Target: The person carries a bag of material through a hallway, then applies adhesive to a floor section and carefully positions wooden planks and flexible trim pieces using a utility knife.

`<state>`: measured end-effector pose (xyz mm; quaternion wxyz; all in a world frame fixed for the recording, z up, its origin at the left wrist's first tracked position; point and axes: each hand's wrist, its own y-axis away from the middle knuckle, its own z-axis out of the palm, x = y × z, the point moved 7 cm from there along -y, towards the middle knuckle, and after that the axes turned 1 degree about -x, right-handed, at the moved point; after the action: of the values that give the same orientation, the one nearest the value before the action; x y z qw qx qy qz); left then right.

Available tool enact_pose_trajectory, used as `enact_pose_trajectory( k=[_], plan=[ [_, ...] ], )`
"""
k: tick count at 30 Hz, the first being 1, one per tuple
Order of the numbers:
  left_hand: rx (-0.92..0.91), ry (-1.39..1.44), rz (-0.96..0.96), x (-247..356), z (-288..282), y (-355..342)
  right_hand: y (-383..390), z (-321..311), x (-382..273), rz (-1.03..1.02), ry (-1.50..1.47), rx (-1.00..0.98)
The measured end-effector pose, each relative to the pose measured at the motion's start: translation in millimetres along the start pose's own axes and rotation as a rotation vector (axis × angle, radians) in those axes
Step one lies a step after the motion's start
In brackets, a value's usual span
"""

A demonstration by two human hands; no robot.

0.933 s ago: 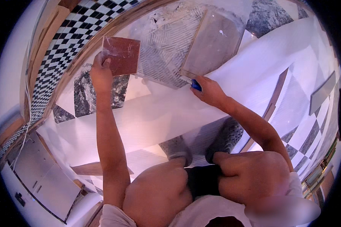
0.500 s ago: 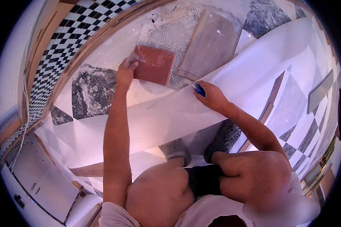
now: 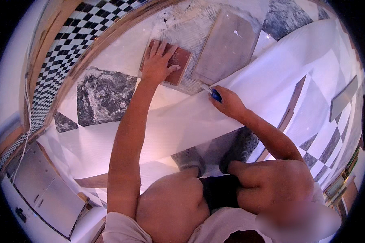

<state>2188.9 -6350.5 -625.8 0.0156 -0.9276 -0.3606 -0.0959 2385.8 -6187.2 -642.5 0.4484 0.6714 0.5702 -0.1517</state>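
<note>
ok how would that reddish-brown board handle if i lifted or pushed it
The reddish-brown board is probably stiff, since its edges look straight. Being flat and broad, lying beneath the spread left hand, it seems unlikely to roll or tip. Its weight is hard to judge.

No text, label, number or sign can be read here.

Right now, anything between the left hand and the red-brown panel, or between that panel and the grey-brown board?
Nothing visible under the left hand: its spread fingers lie directly on the red-brown panel. Between panel and grey-brown board, I see only a strip of ridged floor, no object standing in it.
</note>
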Motion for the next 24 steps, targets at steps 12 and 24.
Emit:
enact_pose_trajectory(
  k=[12,24],
  plan=[
    [-0.202,-0.077,-0.059,18,21,16,17,3,5,-0.064,0.001,0.081],
    [-0.022,0.531,-0.088,-17,-47,9,1,-12,0,-0.078,0.082,0.046]
  ],
)
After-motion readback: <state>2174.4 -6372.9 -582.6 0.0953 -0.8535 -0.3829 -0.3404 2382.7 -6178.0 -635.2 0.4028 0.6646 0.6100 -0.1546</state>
